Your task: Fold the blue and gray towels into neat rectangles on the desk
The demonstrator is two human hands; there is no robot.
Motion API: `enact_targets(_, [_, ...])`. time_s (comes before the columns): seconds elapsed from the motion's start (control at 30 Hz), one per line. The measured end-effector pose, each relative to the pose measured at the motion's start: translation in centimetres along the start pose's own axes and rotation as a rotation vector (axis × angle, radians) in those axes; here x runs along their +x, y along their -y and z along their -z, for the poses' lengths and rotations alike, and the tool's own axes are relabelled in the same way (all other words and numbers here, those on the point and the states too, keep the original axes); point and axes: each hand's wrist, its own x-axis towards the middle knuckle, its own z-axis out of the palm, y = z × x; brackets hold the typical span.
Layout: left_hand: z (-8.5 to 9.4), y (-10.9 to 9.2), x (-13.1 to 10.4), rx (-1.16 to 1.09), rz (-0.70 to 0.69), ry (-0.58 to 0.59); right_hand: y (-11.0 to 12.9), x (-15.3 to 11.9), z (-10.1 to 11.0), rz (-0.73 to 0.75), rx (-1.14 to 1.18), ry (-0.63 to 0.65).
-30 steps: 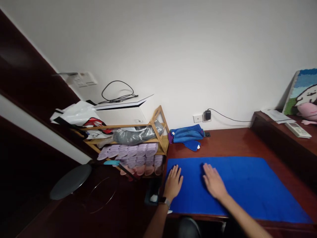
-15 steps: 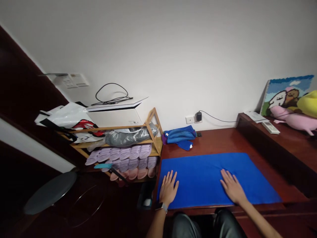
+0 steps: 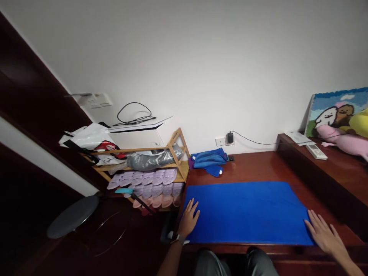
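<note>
A blue cloth (image 3: 244,212) lies spread flat on the reddish-brown wooden table (image 3: 253,165), its near edge along the table's front. My left hand (image 3: 189,219) rests at the cloth's left edge, fingers apart and palm down. At the opposite side, my right hand (image 3: 323,232) lies flat across the cloth's right edge, its fingers stretched out. Neither hand holds anything. Beyond the cloth, close to the wall, sits a crumpled heap of blue cloths (image 3: 208,159).
Left of the table stands a wooden rack (image 3: 181,168) with several slippers (image 3: 148,177) and a white box (image 3: 138,138) on top. A round stool (image 3: 73,216) is further left. On the raised right ledge lie a remote control (image 3: 316,151) and a pink plush toy (image 3: 345,142).
My right hand has slid right, from the middle of the blue cloth to its right edge. My left hand has shifted slightly left. The camera view has turned a little.
</note>
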Motion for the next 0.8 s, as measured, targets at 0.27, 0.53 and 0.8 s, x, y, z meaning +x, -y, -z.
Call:
enact_targets(0.27, [0.6,1.2,4.7,0.133,-0.036,0.003,19.8,6.4,-5.8,0.127,-0.040,0.037])
enact_targets(0.53, [-1.9,2.9,7.7,0.182,-0.030,0.018,38.2,11.0,-14.7,0.399,0.036,0.310])
enact_targets(0.8, [-1.7,2.8,7.7,0.164,-0.042,0.001,16.5,14.2,-8.7,0.025,-0.261,0.230])
